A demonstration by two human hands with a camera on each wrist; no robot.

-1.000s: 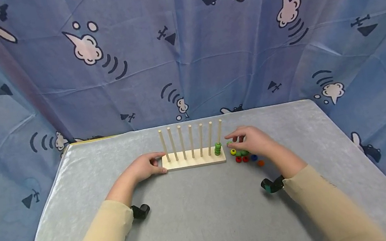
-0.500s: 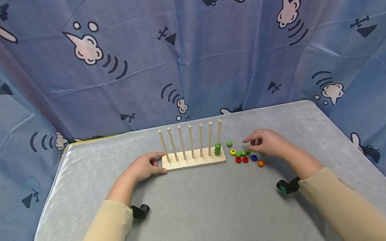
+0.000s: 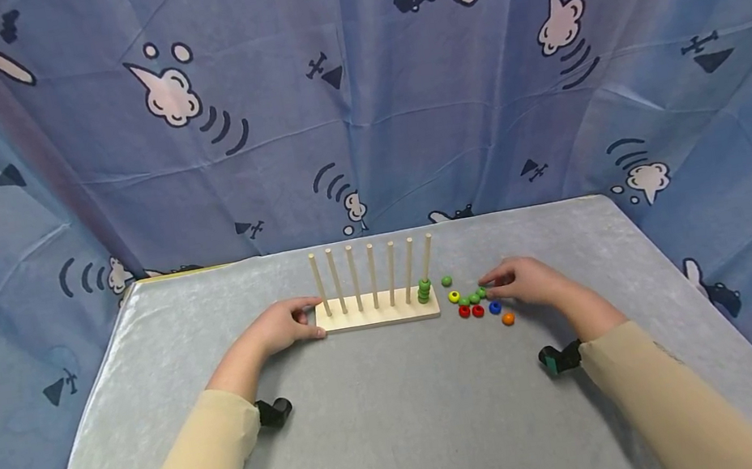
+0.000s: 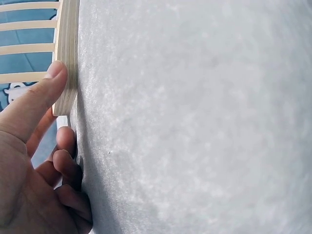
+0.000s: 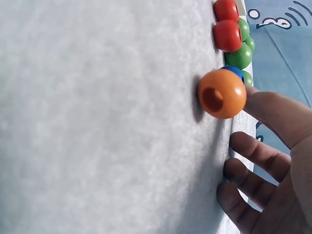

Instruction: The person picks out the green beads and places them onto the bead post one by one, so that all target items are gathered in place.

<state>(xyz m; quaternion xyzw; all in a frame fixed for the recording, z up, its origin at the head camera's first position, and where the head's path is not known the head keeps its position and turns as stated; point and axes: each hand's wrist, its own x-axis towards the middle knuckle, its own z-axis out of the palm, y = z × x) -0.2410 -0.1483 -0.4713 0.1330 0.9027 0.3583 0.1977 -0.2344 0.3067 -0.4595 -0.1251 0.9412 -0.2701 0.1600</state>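
Seven slim pegs (image 3: 373, 276), upright on one wooden base (image 3: 378, 317), set roughly midway between the table's (image 3: 406, 426) side edges and closer to the far edge than to the near one. Left hand (image 3: 280, 326) pinching the base's left end, thumb at the near corner, forefinger at the far one. Right hand (image 3: 527, 280) toward the table's right edge, thumb and forefinger slightly parted at a loose green bead (image 3: 482, 293), other fingers loosely bent; impossible to make out any actual grip on it.

Best, probably, to close thumb and forefinger on opposite sides of the bead, leave the hole uncovered, and lift straight up without nudging the round neighbours into rolling. Hold the base firm meanwhile.

By count: one base, seven pegs, six of them bare; on the rightmost, apparently three stacked green beads (image 3: 424, 291). Loose on the table: four green, two red beads (image 3: 464, 311), one yellow bead (image 3: 455, 296), one blue bead (image 3: 495, 307), one orange bead (image 5: 229, 100). Nine loose altogether.
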